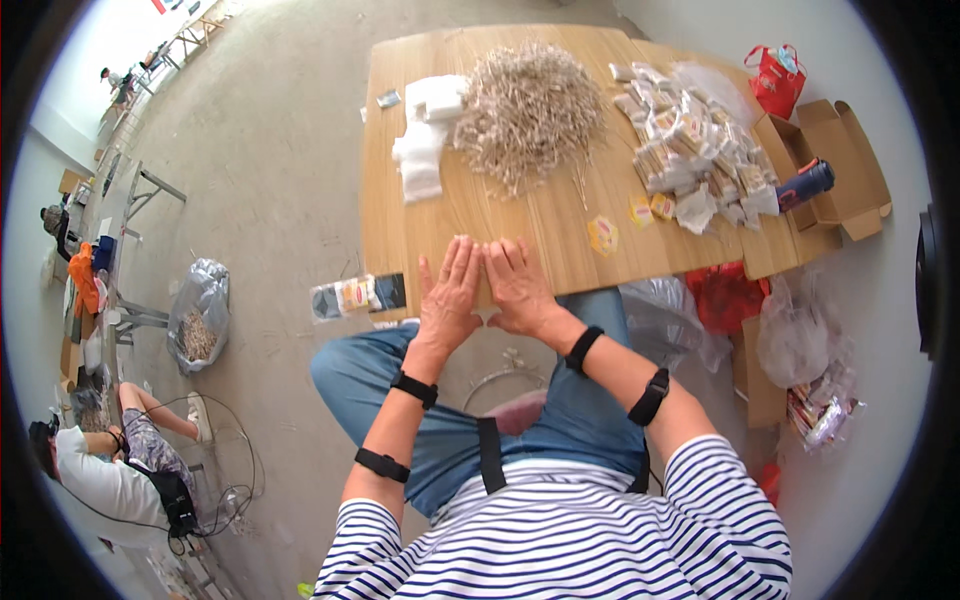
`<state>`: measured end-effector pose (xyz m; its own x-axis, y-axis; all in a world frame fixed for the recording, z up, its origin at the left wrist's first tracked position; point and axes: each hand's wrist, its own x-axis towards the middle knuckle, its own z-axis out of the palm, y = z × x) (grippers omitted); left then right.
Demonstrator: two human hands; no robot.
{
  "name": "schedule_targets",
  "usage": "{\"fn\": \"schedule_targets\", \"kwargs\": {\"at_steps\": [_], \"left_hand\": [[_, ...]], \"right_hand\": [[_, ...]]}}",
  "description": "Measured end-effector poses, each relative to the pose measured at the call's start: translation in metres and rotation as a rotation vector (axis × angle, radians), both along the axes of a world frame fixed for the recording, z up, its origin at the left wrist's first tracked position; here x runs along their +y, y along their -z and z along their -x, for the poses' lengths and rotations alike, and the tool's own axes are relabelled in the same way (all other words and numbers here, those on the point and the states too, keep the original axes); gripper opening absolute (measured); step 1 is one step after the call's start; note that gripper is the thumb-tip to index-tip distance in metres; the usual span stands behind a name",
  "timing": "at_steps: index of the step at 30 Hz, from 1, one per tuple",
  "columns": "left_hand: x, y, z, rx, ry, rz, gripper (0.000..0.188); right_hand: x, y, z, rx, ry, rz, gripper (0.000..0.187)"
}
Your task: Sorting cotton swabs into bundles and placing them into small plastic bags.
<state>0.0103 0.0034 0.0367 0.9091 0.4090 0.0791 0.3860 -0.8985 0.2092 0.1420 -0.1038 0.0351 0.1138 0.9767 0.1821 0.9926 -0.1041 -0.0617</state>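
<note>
My left hand (450, 298) lies flat at the near edge of the wooden table (470, 225), fingers stretched out and pointing away from me. Beside it my right hand (519, 290) rests the same way, with the index fingers of both nearly touching. Neither hand shows anything in it. Beyond them is a big heap of thin, pale brown sticks (530, 110); their exact kind is too small to tell. Left of the heap sit stacks of clear-white plastic bags (422, 160). Yellow-and-white labels (603, 235) lie right of my right hand.
Filled packets (690, 135) pile up at the table's right, near a dark blue bottle (806, 186), an open cardboard box (845, 165) and a red bag (777, 82). A packet (356, 294) sits by the left corner. A grey sack (199, 315) stands on the floor; another person (115, 470) sits lower left.
</note>
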Motion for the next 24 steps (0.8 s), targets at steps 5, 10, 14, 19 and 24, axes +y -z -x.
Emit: {"fn": "schedule_targets", "kwargs": {"at_steps": [5,10,14,19,24], "left_hand": [[0.007,0.016,-0.006,0.006,0.032,-0.027,0.121],[-0.010,0.024,0.006,-0.056,-0.025,-0.002,0.114],[-0.021,0.028,0.009,-0.069,-0.087,0.006,0.108],[-0.022,0.031,0.005,-0.079,-0.098,-0.055,0.100],[-0.023,0.047,0.010,-0.031,-0.129,-0.293,0.106]], "right_hand": [[-0.002,0.013,0.005,0.098,-0.012,-0.107,0.116],[-0.006,0.008,0.013,0.058,-0.006,-0.042,0.111],[-0.005,0.013,0.012,0.039,-0.011,-0.069,0.109],[0.000,0.020,0.006,0.109,0.049,-0.074,0.107],[0.001,0.019,0.016,0.124,0.026,-0.028,0.105]]}}
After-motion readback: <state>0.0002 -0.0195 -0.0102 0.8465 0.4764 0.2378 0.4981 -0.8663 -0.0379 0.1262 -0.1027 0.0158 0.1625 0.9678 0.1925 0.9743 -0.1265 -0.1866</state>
